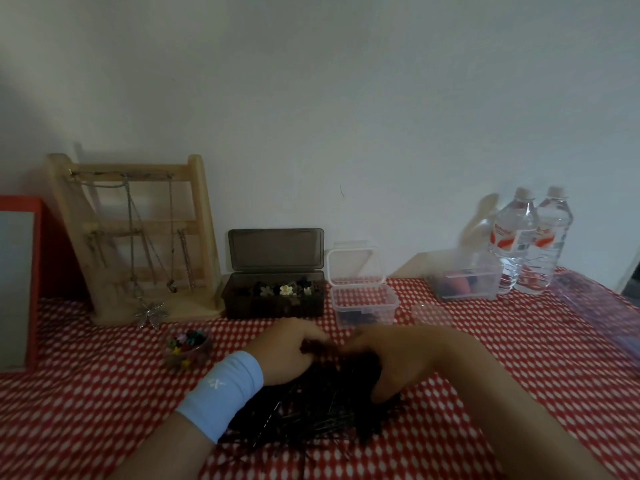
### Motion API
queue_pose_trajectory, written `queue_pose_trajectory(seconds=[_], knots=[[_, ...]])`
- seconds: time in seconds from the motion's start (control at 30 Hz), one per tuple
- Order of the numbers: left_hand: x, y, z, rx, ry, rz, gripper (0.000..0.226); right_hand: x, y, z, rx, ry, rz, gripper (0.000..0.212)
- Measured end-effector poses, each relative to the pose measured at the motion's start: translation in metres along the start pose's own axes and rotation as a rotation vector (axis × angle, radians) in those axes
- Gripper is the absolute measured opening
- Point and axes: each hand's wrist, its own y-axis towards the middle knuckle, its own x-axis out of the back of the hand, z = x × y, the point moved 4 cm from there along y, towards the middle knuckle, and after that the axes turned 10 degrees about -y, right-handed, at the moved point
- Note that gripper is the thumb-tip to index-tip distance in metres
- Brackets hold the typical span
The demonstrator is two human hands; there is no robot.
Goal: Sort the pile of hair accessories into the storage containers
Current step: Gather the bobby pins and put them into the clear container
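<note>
left hand (287, 351) and right hand (398, 358) seem to pinch dark hairpins (311, 420) on the red dotted tablecloth (104, 410); grey wall (346, 98) behind.

Left hand (291, 351), blue wristband (221, 393) at the wrist, at far left of the dark pile (311, 424), curled fingers pinching some of it. Right hand (391, 362) arched over the pile's far right, thumb down; grip blurred.

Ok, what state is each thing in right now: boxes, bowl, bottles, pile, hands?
Dark box: lid open, flower clips inside.
Small clear tub: lid open, dark pieces inside.
Right clear tub: blurred, red and dark items inside.
Bowl: holds coloured clips.
Bottles: upright, capped.
Hairpin pile: loose, unsorted.
Left hand: on the pile, grip blurred.
Right hand: on the pile, grip blurred.
</note>
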Motion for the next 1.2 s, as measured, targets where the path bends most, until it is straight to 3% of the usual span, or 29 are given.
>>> queue_pose_trajectory(seconds=[0.17, 0.3, 0.37, 0.53, 0.7, 0.93, 1.07, 1.2], knots=[[-0.007, 0.0, -0.009, 0.018, -0.231, -0.026, 0.024, -0.005, 0.001, -0.008, -0.051, 0.051, -0.116, 0.048], [-0.013, -0.003, -0.019, 0.03, 0.009, 0.071, 0.044, -0.006, 0.002, -0.009, -0.092, -0.005, -0.189, 0.032], [-0.013, -0.003, -0.021, 0.017, 0.052, 0.041, 0.041, -0.007, 0.003, -0.009, -0.099, -0.009, -0.222, 0.028], [-0.01, -0.003, -0.015, 0.02, -0.072, 0.074, 0.029, -0.008, 0.002, -0.004, -0.077, -0.006, -0.209, 0.035], [-0.006, -0.003, -0.013, 0.022, -0.114, 0.059, 0.036, -0.004, -0.007, -0.007, -0.093, 0.002, -0.208, 0.021], [-0.002, -0.004, -0.013, 0.017, -0.03, 0.107, 0.003, 0.012, -0.022, -0.021, -0.13, 0.008, -0.328, 0.014], [-0.002, -0.003, -0.014, 0.014, 0.01, 0.153, 0.001, 0.016, -0.026, -0.023, -0.124, 0.08, -0.37, 0.013], [0.007, -0.005, -0.016, 0.085, 0.091, 0.231, 0.016, 0.018, -0.024, -0.017, -0.106, 0.155, -0.477, 0.013]])
